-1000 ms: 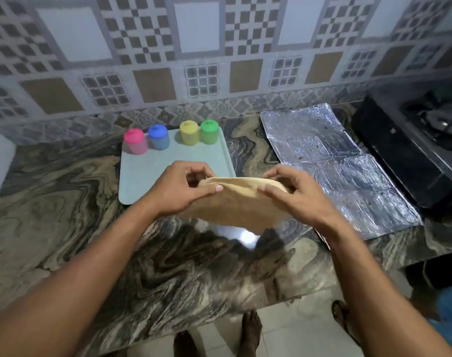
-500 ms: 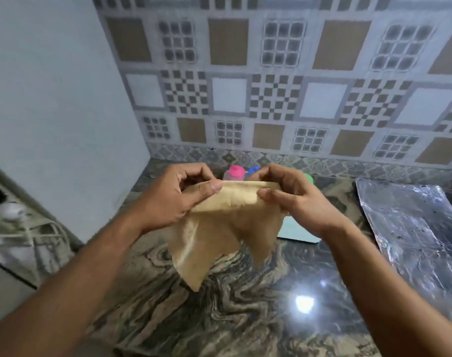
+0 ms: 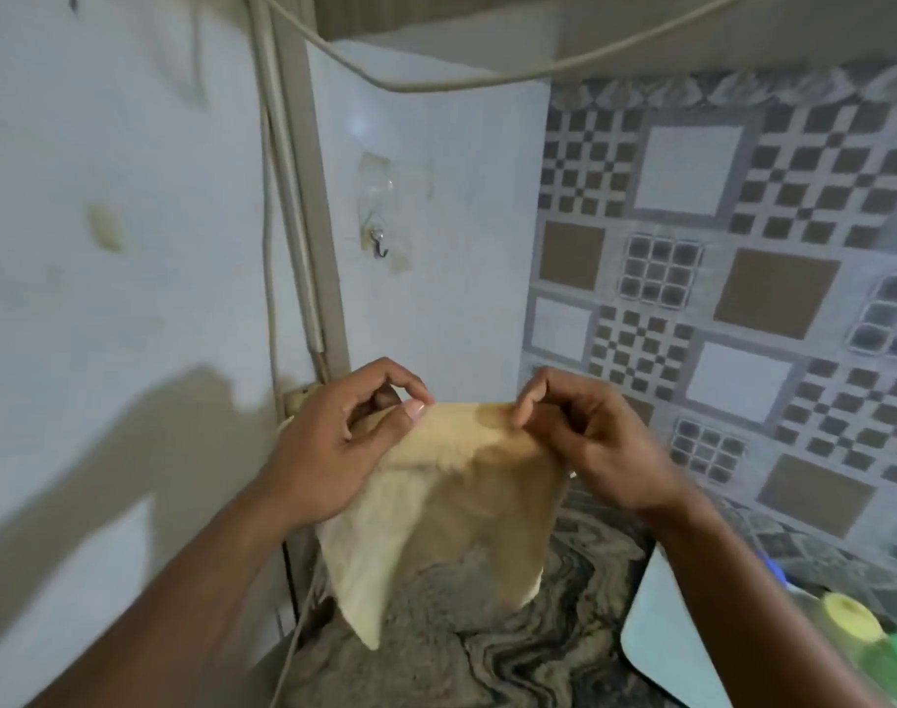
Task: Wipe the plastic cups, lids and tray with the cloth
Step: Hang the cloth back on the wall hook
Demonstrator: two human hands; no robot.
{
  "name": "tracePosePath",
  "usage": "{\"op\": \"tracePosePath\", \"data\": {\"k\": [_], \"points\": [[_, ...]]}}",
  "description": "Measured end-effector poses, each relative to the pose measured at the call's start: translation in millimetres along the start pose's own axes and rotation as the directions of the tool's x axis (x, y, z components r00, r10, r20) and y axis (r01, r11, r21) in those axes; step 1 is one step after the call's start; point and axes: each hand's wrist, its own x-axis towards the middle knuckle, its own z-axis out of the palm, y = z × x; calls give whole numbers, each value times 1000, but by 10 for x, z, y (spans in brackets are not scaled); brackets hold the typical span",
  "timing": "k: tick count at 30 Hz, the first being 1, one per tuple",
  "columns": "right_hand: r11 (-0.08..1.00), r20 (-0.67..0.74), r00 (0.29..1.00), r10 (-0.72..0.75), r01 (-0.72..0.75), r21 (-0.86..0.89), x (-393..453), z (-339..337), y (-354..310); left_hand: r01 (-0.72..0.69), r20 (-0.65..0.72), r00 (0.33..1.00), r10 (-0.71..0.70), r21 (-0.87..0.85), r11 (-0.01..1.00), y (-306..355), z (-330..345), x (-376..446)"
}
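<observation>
Both hands are lifting the cloth higher toward the wall corner | left hand and right hand pinching its top edge | tray lying lower right.

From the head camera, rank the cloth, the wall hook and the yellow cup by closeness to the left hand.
1. Cloth: pinched in the left hand.
2. Wall hook: on the wall above the hand.
3. Yellow cup: far right, on the tray.

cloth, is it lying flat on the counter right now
No, the cloth hangs in the air, pinched along its top edge by the left hand and right hand.
</observation>
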Motion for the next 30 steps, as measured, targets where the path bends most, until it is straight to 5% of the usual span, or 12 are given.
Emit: {"op": "tracePosePath", "data": {"k": [7,16,23,30], "points": [[983,-24,995,-97,92,-157,1154,57,-69,-60,-103,991,88,246,967,73,-629,510],[886,5,982,-187,171,-431,2104,63,-3,13,-255,949,186,619,786,-36,-800,1187],[854,3,989,-145,127,-504,2445,139,152,57,-280,931,233,744,665,-144,-705,1374],[887,7,994,-107,98,-452,2402,327,393,180,-284,934,218,898,402,-161,-575,1372]]}}
